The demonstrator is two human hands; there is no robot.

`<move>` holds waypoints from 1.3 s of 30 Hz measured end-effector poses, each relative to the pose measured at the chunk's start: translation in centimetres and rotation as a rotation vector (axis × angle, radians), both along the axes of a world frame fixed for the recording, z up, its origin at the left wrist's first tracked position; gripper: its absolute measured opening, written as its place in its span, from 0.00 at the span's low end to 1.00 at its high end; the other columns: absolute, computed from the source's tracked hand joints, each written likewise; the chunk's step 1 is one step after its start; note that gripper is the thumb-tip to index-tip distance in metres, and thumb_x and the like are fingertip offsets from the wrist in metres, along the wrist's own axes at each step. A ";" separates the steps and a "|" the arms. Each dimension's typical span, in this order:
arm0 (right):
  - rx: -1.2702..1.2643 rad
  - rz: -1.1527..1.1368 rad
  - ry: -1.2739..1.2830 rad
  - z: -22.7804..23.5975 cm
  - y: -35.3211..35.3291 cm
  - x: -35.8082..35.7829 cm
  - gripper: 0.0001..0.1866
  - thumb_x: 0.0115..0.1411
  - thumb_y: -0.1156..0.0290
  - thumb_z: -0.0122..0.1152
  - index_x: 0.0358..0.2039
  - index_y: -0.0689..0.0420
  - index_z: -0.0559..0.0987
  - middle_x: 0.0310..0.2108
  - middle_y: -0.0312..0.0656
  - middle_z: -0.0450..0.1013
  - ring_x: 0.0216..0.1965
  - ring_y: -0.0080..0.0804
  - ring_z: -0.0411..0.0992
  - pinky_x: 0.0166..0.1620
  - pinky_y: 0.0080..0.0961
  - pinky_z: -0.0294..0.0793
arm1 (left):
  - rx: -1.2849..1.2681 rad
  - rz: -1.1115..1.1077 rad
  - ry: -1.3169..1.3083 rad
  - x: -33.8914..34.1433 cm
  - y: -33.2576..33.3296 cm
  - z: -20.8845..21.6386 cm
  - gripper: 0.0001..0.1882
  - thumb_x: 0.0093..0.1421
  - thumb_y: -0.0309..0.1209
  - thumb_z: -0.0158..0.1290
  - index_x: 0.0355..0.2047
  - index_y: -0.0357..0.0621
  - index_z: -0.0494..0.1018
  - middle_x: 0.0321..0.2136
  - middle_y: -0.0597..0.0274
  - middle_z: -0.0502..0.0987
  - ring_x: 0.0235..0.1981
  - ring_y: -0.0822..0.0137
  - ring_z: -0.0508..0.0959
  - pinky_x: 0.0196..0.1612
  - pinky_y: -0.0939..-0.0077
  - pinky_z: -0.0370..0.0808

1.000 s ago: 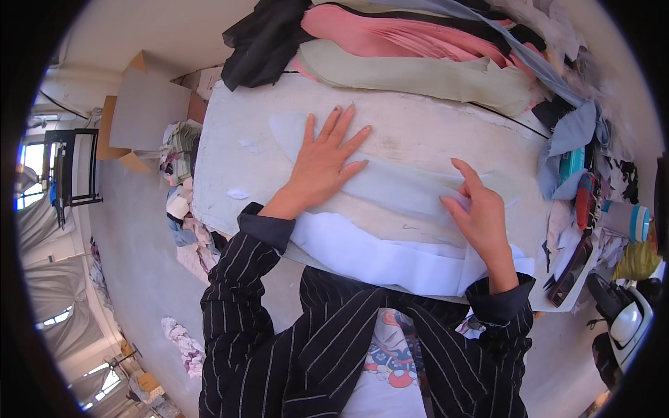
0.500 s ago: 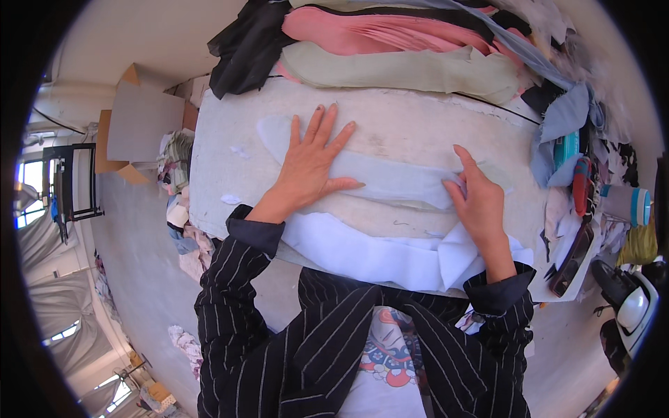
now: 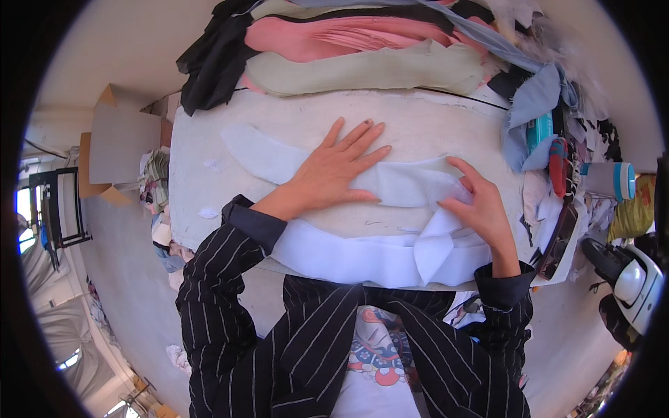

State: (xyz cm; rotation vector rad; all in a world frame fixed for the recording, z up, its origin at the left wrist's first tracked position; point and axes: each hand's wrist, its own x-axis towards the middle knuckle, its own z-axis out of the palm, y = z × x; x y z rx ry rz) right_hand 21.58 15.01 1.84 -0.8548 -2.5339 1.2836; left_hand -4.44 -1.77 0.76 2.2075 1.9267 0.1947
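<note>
A long pale blue-white fabric strip (image 3: pixel 261 150) lies across the white table, curving up at its left end. My left hand (image 3: pixel 327 174) rests flat on the middle of this strip, fingers spread. At the strip's right end, my right hand (image 3: pixel 484 205) has its fingers and thumb bent around the bunched cloth, gripping it. Closer to me, along the table's near edge, white fabric strips (image 3: pixel 341 254) lie in a loose layer. One white end (image 3: pixel 433 247) folds up towards my right hand. The fingertips of that hand are partly hidden by cloth.
Green-grey fabric (image 3: pixel 362 70), pink fabric (image 3: pixel 348 35) and black fabric (image 3: pixel 216 76) are heaped at the far edge. Right of the table are a blue cloth strip (image 3: pixel 533 104), a dark glasses-like item (image 3: pixel 557 240) and a grey-blue cup (image 3: pixel 603 180). A cardboard box (image 3: pixel 125 143) stands left.
My left hand has slid right along the strip, still flat. The strip's right end is now lifted and bunched at my right hand. The whole view has shifted slightly.
</note>
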 end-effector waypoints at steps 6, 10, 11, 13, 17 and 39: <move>-0.411 -0.203 0.048 -0.1 0.9 2.6 0.32 0.50 0.77 0.69 0.58 0.56 0.73 0.23 0.32 0.67 0.21 0.14 0.61 0.26 0.13 0.62 | -0.015 -0.007 0.069 -0.2 0.0 -0.3 0.52 0.52 0.73 0.42 0.68 0.51 0.58 0.71 0.53 0.48 0.72 0.54 0.46 0.71 0.48 0.36; -0.274 -0.218 0.046 -0.1 0.8 2.3 0.31 0.50 0.76 0.69 0.58 0.56 0.73 0.24 0.31 0.66 0.21 0.14 0.60 0.25 0.14 0.61 | -0.015 0.000 0.063 -0.1 0.0 -0.2 0.52 0.51 0.73 0.43 0.68 0.51 0.58 0.71 0.52 0.49 0.72 0.53 0.46 0.71 0.48 0.36; -0.241 -0.232 0.051 -0.2 0.8 2.1 0.31 0.51 0.75 0.69 0.57 0.56 0.73 0.24 0.32 0.67 0.20 0.15 0.61 0.25 0.14 0.62 | -0.016 0.003 0.064 -0.1 0.0 -0.1 0.53 0.51 0.73 0.43 0.68 0.51 0.58 0.71 0.52 0.49 0.72 0.53 0.46 0.71 0.48 0.36; -0.175 -0.259 0.058 -0.6 0.8 1.8 0.30 0.51 0.75 0.69 0.56 0.55 0.73 0.24 0.33 0.68 0.19 0.17 0.62 0.25 0.16 0.63 | -0.007 -0.004 0.077 -0.1 0.0 -0.2 0.53 0.50 0.74 0.43 0.68 0.52 0.58 0.71 0.52 0.49 0.72 0.53 0.46 0.71 0.48 0.37; 0.037 -0.294 0.064 -1.5 0.4 1.5 0.28 0.51 0.75 0.68 0.55 0.54 0.74 0.24 0.36 0.69 0.18 0.22 0.65 0.25 0.20 0.66 | -0.007 -0.008 0.065 -0.1 0.1 -0.2 0.51 0.52 0.72 0.43 0.68 0.52 0.58 0.71 0.52 0.49 0.72 0.52 0.46 0.71 0.48 0.37; 0.407 -0.425 0.079 -2.2 1.1 0.6 0.30 0.49 0.77 0.70 0.54 0.53 0.74 0.35 0.40 0.75 0.27 0.33 0.74 0.32 0.26 0.74 | 0.005 0.030 0.073 0.4 0.0 0.1 0.46 0.57 0.67 0.45 0.68 0.50 0.58 0.71 0.53 0.49 0.72 0.53 0.47 0.71 0.48 0.38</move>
